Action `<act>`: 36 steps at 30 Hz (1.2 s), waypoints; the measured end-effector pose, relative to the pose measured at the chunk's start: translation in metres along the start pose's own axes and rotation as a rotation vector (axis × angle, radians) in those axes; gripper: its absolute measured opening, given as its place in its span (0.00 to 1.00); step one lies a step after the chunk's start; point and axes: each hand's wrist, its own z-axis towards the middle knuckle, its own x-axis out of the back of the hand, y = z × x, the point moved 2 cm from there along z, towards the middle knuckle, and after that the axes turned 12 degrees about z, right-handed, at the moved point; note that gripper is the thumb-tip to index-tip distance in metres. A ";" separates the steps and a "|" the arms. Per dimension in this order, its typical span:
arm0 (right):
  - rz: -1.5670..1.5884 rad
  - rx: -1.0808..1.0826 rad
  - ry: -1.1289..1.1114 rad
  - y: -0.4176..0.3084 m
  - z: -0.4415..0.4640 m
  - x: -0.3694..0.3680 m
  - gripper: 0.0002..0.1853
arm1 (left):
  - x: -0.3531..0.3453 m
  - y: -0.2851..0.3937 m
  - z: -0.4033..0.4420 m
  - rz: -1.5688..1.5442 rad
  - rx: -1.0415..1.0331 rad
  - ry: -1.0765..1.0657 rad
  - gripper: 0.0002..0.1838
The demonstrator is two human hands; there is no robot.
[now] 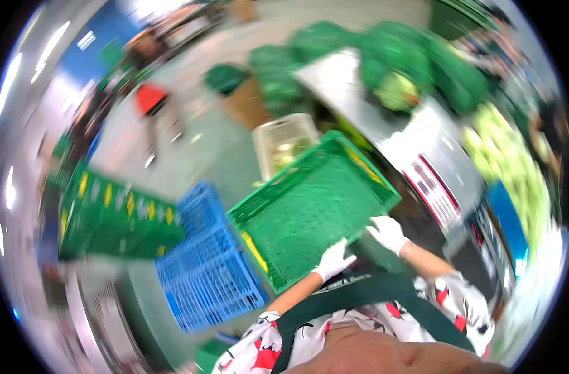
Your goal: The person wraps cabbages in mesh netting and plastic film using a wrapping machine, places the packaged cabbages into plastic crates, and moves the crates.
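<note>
A large shallow green plastic crate (309, 206) with yellow patches on its ends fills the middle of the view, its bottom bare. My left hand (333, 262), in a white glove, is at the crate's near rim, with its thumb side over the edge and the fingers curled round it. Farther along the same rim, toward the right corner, my gloved right hand (389, 234) grips the edge; some fingertips are blurred or hidden.
Blue crates (212, 280) and a green crate stack (116, 215) stand left. Beyond is a cream basket (284, 144) holding vegetables. A metal table (340, 84) bears green net sacks (393, 56) and a scale (434, 187). Pale vegetables (506, 168) lie right; people stand upper right.
</note>
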 end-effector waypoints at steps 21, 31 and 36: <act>0.138 -1.129 0.198 0.029 -0.404 0.127 0.27 | -0.006 0.094 0.059 0.001 -0.234 0.000 0.37; 0.736 -0.649 1.453 0.283 -0.496 0.480 0.24 | -0.051 0.401 0.129 -0.358 -0.520 -0.190 0.29; 0.650 -0.704 1.599 0.442 -0.550 0.607 0.26 | -0.066 0.540 0.203 -0.367 -0.609 -0.287 0.29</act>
